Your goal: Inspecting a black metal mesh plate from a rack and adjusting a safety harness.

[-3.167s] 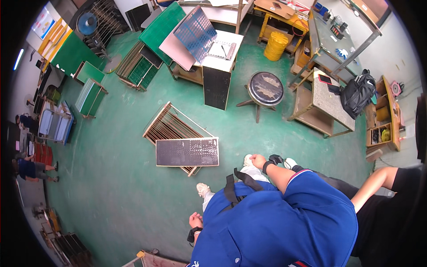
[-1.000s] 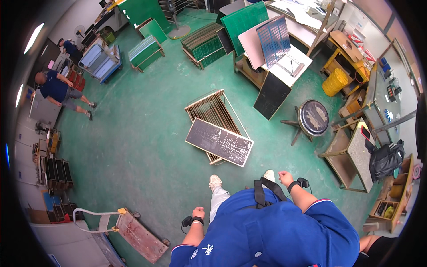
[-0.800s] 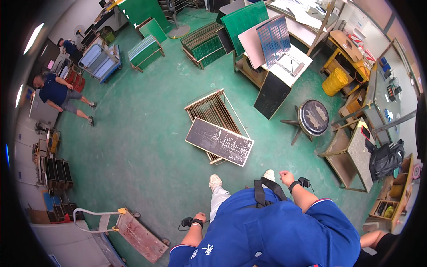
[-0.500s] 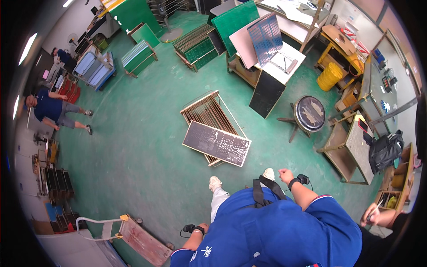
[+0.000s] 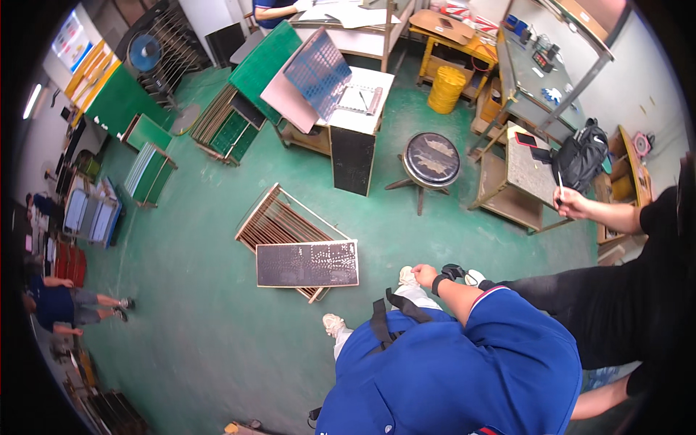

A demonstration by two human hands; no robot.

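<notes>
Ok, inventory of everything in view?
Black panel: 1, black, on slatted rack
Slatted rack: 1, brown, mid-floor
Stool: 1, black, right of rack
Tilted panels: 3, green, pink, blue, at white table
Bundle: 1, yellow, beside yellow bench
Backpack: 1, black, right of stool
Fan: 1, blue, upper left
Other people: at least 3, blue or black clothes, edges
Surroundings: benches, carts, panel racks, uncounted
Own shoes: 2, off-white, low centre
Right hand: 1, bare, by right shoe
Left hand: not visible

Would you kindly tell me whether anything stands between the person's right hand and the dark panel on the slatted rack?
Nothing visible blocks the way: between the right hand and the dark panel, this view shows only the person's own pale shoe and green floor.
</notes>
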